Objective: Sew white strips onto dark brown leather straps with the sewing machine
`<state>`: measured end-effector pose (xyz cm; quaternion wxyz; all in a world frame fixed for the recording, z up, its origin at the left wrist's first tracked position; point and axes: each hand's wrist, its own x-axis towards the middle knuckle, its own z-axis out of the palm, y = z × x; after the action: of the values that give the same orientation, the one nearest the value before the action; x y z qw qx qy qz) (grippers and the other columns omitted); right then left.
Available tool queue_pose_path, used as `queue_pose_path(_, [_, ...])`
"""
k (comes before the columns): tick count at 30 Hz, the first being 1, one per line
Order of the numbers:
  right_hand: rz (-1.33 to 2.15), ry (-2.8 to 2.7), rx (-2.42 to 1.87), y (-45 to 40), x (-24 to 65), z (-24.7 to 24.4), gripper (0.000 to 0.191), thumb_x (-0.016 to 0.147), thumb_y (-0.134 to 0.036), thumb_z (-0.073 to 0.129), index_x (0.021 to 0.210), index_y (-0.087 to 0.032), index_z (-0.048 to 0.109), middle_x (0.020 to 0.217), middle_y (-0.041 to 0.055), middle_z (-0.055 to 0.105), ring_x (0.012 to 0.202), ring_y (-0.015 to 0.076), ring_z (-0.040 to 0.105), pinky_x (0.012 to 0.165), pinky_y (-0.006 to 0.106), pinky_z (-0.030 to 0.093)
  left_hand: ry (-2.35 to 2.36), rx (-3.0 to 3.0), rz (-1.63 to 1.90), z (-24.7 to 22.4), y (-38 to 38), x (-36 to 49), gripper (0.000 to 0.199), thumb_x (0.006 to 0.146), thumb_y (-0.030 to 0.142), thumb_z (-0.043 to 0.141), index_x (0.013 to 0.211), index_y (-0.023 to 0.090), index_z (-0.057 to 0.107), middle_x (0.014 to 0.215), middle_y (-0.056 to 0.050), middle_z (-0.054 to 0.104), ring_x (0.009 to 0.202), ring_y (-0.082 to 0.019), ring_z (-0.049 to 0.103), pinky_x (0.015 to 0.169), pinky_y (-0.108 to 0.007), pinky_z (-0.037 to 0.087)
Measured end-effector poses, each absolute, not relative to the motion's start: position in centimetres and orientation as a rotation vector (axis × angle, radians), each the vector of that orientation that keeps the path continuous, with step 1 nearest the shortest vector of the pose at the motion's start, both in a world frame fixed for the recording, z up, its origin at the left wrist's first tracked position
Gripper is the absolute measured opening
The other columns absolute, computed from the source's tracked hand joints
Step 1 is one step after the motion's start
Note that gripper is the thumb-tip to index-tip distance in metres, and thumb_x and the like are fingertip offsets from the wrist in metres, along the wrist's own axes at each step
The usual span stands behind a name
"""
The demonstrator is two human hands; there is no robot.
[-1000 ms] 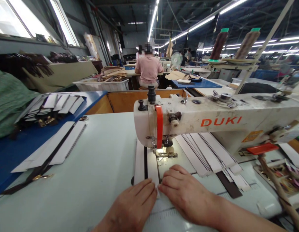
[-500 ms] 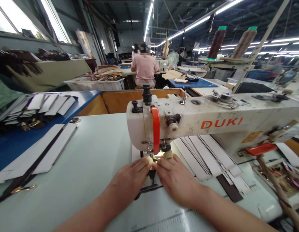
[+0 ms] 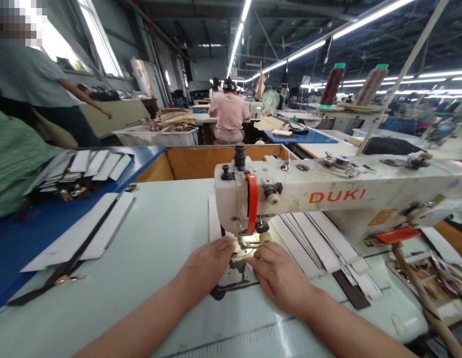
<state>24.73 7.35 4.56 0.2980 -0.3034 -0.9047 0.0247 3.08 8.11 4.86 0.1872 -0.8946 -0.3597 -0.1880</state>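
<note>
My left hand (image 3: 210, 259) is closed in a pinch at the left of the needle plate. Its fingertips meet the near end of a white strip (image 3: 215, 219), which runs back beside the head of the sewing machine (image 3: 290, 184). On the other side of the lit presser foot (image 3: 248, 242), my right hand (image 3: 281, 276) has its fingers curled together by the plate's edge. What those fingers hold, if anything, is hidden. Between both hands the worn metal plate (image 3: 238, 268) shows.
White strips (image 3: 309, 238) lie under the machine arm, and more strips with dark straps (image 3: 107, 223) at left. A blue table (image 3: 14, 263) borders the left. Thread cones (image 3: 333, 84) stand above. One person (image 3: 230, 112) sits ahead; another person (image 3: 33, 84) stands at left.
My right hand has drawn back to the right, widening the gap between my hands and uncovering more of the plate. The view has shifted slightly, and a person has appeared at far left.
</note>
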Motion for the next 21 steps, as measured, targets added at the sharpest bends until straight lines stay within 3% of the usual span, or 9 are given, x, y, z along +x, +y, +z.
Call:
queue_pose_path(8, [0.017, -2.502, -0.636, 6.5, 24.8, 4.9, 0.027, 0.09, -0.009, 0.042, 0.105, -0.011, 0.064, 0.092, 0.0111, 0.067, 0.089, 0.0239, 0.058, 0.08, 0.041, 0.056, -1.016, -2.494, -0.803, 4.4, -4.0, 1.0, 0.037, 0.096, 0.012, 0.028, 0.103, 0.014, 0.064, 0.104, -0.006, 0.072, 0.103, -0.014, 0.066, 0.092, -0.022, 0.053])
queue_pose_path(11, [0.194, -2.615, -0.68, 3.9, 23.4, 6.2, 0.032, 0.091, -0.014, 0.042, 0.118, -0.014, 0.061, 0.116, 0.0122, 0.066, 0.102, 0.025, 0.06, 0.091, 0.044, 0.055, -1.027, -2.473, -0.882, 3.9, -6.6, 0.8, 0.034, 0.096, 0.013, 0.032, 0.102, 0.015, 0.065, 0.104, -0.005, 0.072, 0.102, -0.011, 0.066, 0.095, -0.018, 0.049])
queue_pose_path(14, [0.474, -2.764, -0.773, 1.4, 21.8, 7.0, 0.046, 0.089, -0.028, 0.052, 0.134, -0.016, 0.051, 0.143, 0.0131, 0.048, 0.128, 0.0297, 0.048, 0.108, 0.05, 0.043, -1.151, -2.508, -0.937, 3.0, -7.0, -0.3, 0.026, 0.093, 0.021, 0.045, 0.112, 0.018, 0.062, 0.115, -0.008, 0.069, 0.109, -0.013, 0.064, 0.095, -0.02, 0.05])
queue_pose_path(16, [0.632, -2.855, -0.843, 0.5, 21.0, 7.1, 0.059, 0.086, -0.036, 0.056, 0.139, -0.013, 0.044, 0.149, 0.0146, 0.037, 0.137, 0.0322, 0.036, 0.114, 0.052, 0.033, -1.572, -2.435, -1.166, 2.9, -6.3, -1.5, 0.03, 0.09, 0.029, 0.051, 0.116, 0.019, 0.06, 0.124, -0.012, 0.064, 0.114, -0.019, 0.061, 0.095, -0.03, 0.053])
queue_pose_path(18, [0.688, -2.893, -0.894, 0.2, 20.6, 6.9, 0.064, 0.086, -0.039, 0.057, 0.141, -0.01, 0.04, 0.15, 0.0157, 0.031, 0.14, 0.0326, 0.03, 0.116, 0.053, 0.027, -2.354, -2.182, -1.451, 3.6, -5.0, -2.5, 0.038, 0.084, 0.028, 0.054, 0.118, 0.012, 0.057, 0.13, -0.02, 0.058, 0.12, -0.026, 0.058, 0.101, -0.042, 0.049])
queue_pose_path(21, [0.614, -2.864, -0.867, 0.6, 20.6, 6.0, 0.063, 0.086, -0.042, 0.057, 0.138, -0.008, 0.045, 0.147, 0.0184, 0.034, 0.137, 0.0333, 0.035, 0.113, 0.052, 0.032, -3.008, -1.893, -1.758, 5.7, -3.0, -2.8, 0.045, 0.081, 0.024, 0.05, 0.123, 0.007, 0.046, 0.136, -0.025, 0.051, 0.119, -0.023, 0.058, 0.099, -0.038, 0.049])
